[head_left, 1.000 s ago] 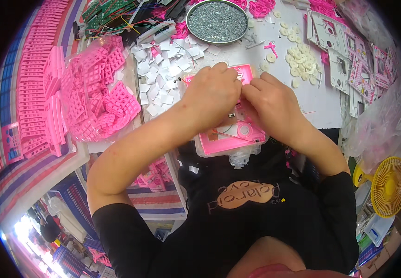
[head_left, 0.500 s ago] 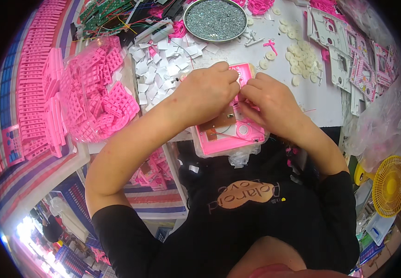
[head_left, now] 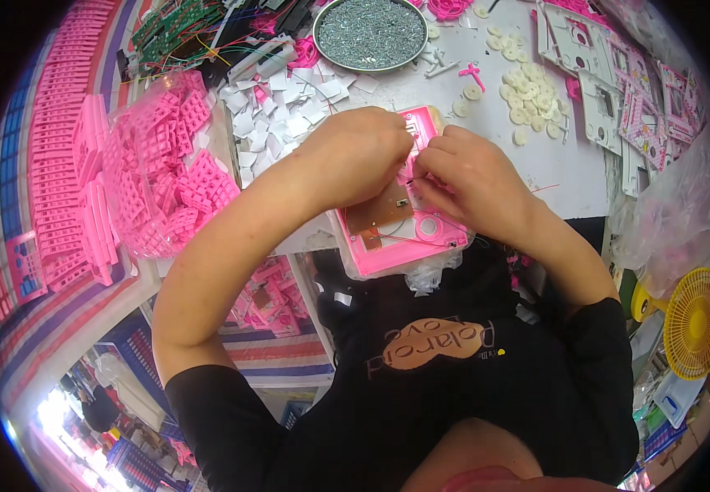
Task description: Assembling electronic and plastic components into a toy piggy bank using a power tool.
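Note:
A pink plastic toy casing (head_left: 383,259) lies tilted at the table's near edge on a pad wrapped in clear plastic. Fixed inside it is a brown circuit board (head_left: 379,215) with thin wires, beside a round pink ring (head_left: 429,225). My left hand (head_left: 367,152) is curled closed over the casing's upper left part, its fingertips hidden behind the knuckles. Across from it, my right hand (head_left: 471,179) has thumb and fingers drawn together at the casing's upper right side. Whatever small part the fingers of either hand hold cannot be made out.
A round metal dish of screws (head_left: 371,34) stands beyond my hands. White paper squares (head_left: 277,115) lie left, with a bag of pink grid parts (head_left: 162,172) farther left. Cream discs (head_left: 531,94) and white casings (head_left: 580,49) lie right. A yellow fan (head_left: 697,324) stands lower right.
The table's contents have shifted slightly left and up in the view. Both hands stay closed over the casing, the left one slightly farther left, uncovering a little more of the casing between them.

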The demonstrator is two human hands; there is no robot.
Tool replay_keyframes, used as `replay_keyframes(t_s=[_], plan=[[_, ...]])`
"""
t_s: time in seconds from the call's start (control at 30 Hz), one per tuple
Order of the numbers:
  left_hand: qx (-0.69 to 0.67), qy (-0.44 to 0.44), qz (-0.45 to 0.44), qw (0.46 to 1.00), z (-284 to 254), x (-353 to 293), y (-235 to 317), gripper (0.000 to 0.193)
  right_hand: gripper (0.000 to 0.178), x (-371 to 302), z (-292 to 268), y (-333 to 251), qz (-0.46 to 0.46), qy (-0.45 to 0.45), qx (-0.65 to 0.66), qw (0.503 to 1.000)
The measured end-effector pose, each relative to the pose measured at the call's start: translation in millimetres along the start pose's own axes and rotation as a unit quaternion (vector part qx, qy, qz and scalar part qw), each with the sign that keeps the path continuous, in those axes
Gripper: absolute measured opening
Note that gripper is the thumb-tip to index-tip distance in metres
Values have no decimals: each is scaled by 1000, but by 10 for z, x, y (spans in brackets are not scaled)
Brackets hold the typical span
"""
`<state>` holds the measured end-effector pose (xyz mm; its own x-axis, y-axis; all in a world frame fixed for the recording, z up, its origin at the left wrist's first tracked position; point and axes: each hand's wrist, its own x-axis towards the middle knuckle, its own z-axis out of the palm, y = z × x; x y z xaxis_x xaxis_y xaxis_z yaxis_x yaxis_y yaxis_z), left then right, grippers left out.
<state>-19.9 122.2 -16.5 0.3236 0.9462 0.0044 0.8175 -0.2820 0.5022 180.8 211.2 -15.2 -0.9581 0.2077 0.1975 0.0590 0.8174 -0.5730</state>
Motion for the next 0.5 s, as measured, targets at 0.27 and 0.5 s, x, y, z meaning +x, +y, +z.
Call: replay_keyframes(t_s=[0.27, 0.5], plan=[[42, 6, -135, 990, 45, -11, 92, 12, 13, 28, 44, -30, -4, 9, -35, 999], [24, -6, -70, 997, -12, -91, -63, 10, 14, 96, 184, 42, -37, 93, -29, 995]])
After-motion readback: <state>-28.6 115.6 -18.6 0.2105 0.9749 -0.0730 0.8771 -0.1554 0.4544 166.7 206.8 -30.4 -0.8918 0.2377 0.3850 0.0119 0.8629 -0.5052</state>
